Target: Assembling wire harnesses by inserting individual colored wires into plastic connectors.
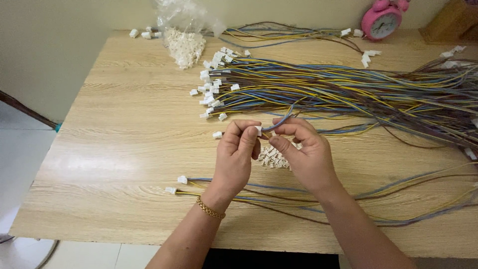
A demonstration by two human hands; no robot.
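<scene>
Hands: left hand (235, 154) pinching one white connector (258, 130), right hand (304, 152) gripping its wires (281, 121); one clear bag (183, 31) of connectors at table's (124, 149) far edge.

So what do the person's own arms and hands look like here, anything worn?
Both forearms are bare, with no sleeves in view and no gloves. The left hand has a gold-coloured beaded bracelet at the wrist. The right hand and its wrist carry nothing visible.
</scene>
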